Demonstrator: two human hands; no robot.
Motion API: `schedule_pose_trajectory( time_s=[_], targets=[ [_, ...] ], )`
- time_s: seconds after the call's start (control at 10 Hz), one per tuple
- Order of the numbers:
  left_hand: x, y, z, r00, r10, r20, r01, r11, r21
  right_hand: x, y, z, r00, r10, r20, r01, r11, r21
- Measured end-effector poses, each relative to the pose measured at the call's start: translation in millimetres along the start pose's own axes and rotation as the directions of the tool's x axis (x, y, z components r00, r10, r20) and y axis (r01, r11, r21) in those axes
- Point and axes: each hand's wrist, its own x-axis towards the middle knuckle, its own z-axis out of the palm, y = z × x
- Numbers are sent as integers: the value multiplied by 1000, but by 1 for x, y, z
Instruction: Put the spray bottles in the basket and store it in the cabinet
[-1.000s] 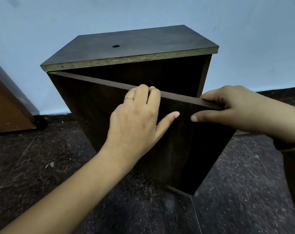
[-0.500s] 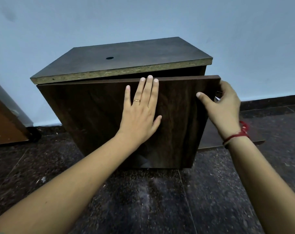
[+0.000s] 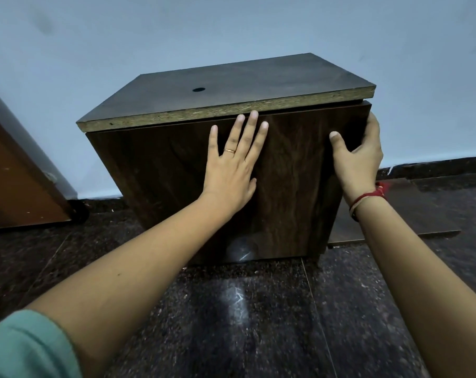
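Note:
A small dark wooden cabinet (image 3: 226, 85) stands on the floor against a pale blue wall. Its door (image 3: 163, 173) sits flush against the front, under the top board. My left hand (image 3: 234, 165) lies flat on the middle of the door, fingers spread, a ring on one finger. My right hand (image 3: 359, 154) wraps around the door's right edge, thumb on the front face and fingers behind the edge. The basket and the spray bottles are hidden from view.
Dark speckled stone floor (image 3: 245, 317) stretches in front of the cabinet. A brown wooden piece on a castor (image 3: 16, 181) stands at the left. A flat dark board (image 3: 411, 211) lies on the floor to the right of the cabinet.
The door swung from half open to flat against the cabinet front. My left hand went from gripping its top edge to pressing flat on its face; my right hand stayed on the right edge.

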Motion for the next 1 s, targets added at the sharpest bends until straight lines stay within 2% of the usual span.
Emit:
schedule_pose_trajectory(
  time_s=[0.4,0.5,0.6,0.7,0.8,0.9,1.0],
  targets=[
    [2,5,2,1000,3,-18,0,988,155,11,8,-2,993,-10,120,12,1000,-17],
    [1,9,-3,1000,5,-22,-2,992,129,12,6,-1,992,31,122,-29,999,-15],
    [-2,6,-12,997,-38,-69,40,999,26,2,-1,4,999,13,49,-10,998,-66],
    [-4,-2,-17,993,-98,-72,94,994,-55,-17,-12,10,999,-47,0,47,989,-137],
    [-6,-9,-16,990,-141,-27,138,986,-91,-32,-20,15,981,-192,27,193,946,-262],
    [-7,-19,-14,984,-173,-30,169,981,-97,-38,-28,24,935,-348,71,349,861,-369],
    [1,-24,-18,979,-203,-28,198,972,-128,-41,-34,33,885,-441,148,452,740,-498]
  ],
)
